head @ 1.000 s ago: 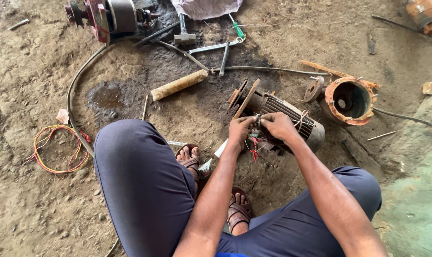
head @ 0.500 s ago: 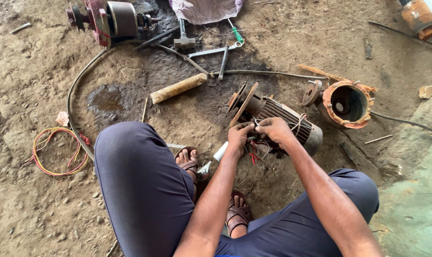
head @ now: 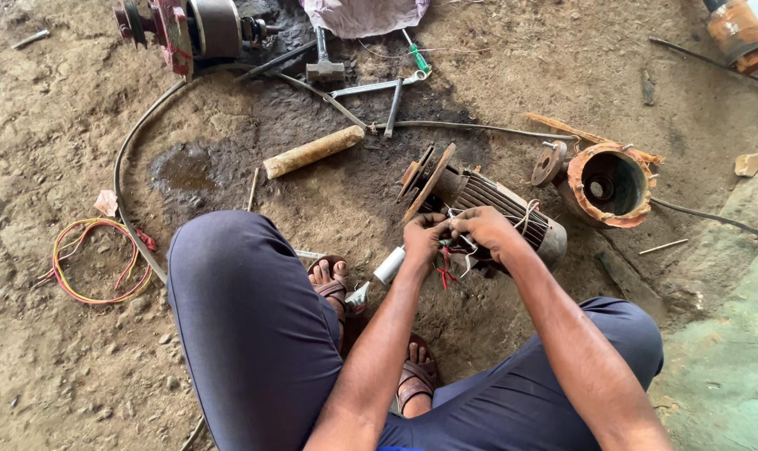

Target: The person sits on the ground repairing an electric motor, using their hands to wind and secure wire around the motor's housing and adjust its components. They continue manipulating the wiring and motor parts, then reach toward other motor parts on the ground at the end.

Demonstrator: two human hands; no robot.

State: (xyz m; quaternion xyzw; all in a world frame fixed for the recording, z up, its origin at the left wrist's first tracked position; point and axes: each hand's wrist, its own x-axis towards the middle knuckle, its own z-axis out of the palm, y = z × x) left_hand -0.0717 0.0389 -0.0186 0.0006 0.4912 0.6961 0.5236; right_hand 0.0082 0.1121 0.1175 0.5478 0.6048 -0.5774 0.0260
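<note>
1. Two knees in dark blue trousers [head: 254, 334] frame the near edge of the dirt floor [head: 45, 376]; sandalled feet [head: 330, 280] sit between them.
2. Left hand [head: 425, 238]: fingers curled shut, pinching thin wires [head: 447, 266], red and white, at the near side of the motor stator [head: 500, 209]. Exactly which strand it grips cannot be told.
3. Right hand [head: 483, 230]: closed over the same wire bundle, resting on the stator's ribbed casing, just beside the left hand.
4. Stator lies on its side near the middle of the floor, a rusty end plate [head: 425, 179] at its left end.
5. White tube [head: 389, 266] lies on the ground just below the left hand.
6. Right of the stator: an orange motor housing [head: 613, 184], open mouth up.
7. Left edge: a coil of red and yellow wire [head: 95, 263], well apart from the hands.
8. Farther out: a wooden handle [head: 312, 152], a dark oily patch [head: 183, 171], a black hose [head: 132, 150] curving away.
9. Far edge: a hammer [head: 322, 58], a green-handled screwdriver [head: 417, 57], a red machine assembly [head: 187, 29], a cloth [head: 362, 15].
</note>
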